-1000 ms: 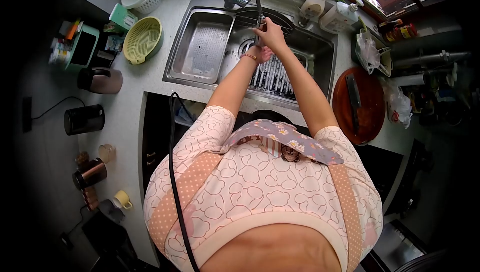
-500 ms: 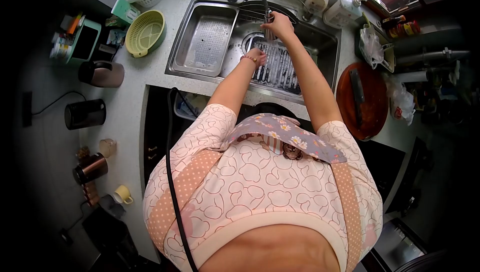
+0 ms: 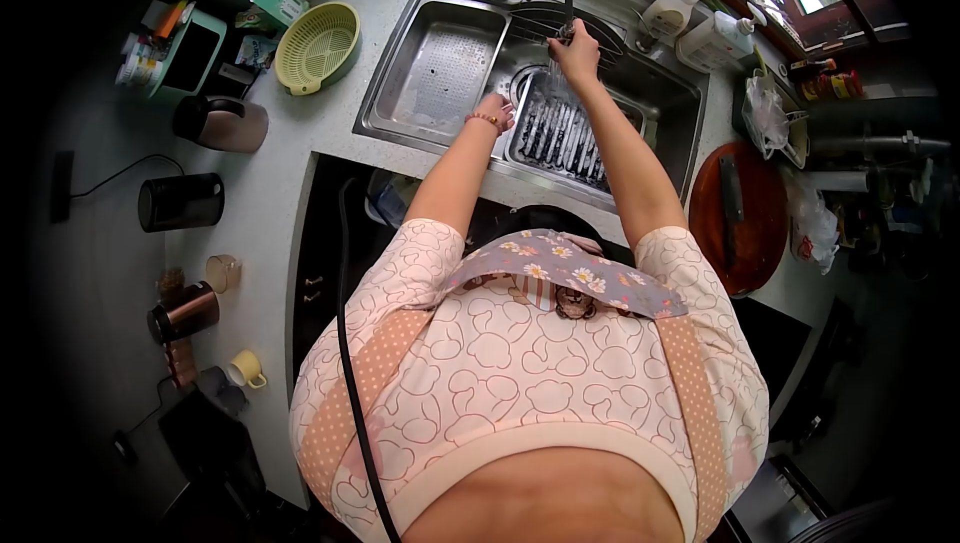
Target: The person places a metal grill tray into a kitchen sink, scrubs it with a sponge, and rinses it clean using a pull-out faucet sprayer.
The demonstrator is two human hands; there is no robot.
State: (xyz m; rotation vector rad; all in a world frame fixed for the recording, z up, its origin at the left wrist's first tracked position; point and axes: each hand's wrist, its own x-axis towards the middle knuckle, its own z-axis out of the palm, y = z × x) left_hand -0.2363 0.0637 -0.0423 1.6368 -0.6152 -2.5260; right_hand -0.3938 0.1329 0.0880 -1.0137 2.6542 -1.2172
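My right hand [image 3: 577,53] is closed around the pull-down faucet head [image 3: 562,38] above the right basin, and water sprays from it. Below it a ridged metal tray [image 3: 560,138], wet and with suds, lies in the basin. My left hand [image 3: 495,111], with a beaded bracelet at the wrist, is over the divider beside the tray's left edge, its fingers apart and nothing in them. To its left is the perforated steel tray [image 3: 440,68] in the left basin. A dark round pan with a wire rack [image 3: 590,23] stands at the back of the sink.
A green colander [image 3: 318,46], a kettle [image 3: 222,124] and a yellow cup [image 3: 246,369] are on the left counter. At right, a knife [image 3: 732,188] lies on a round cutting board [image 3: 757,228]. Soap bottles [image 3: 715,41] stand behind the sink. A black cable [image 3: 346,343] hangs before me.
My left hand has moved out from under the faucet head towards the divider, and its fingers have spread. My right hand keeps hold of the faucet head. The whole view has shifted.
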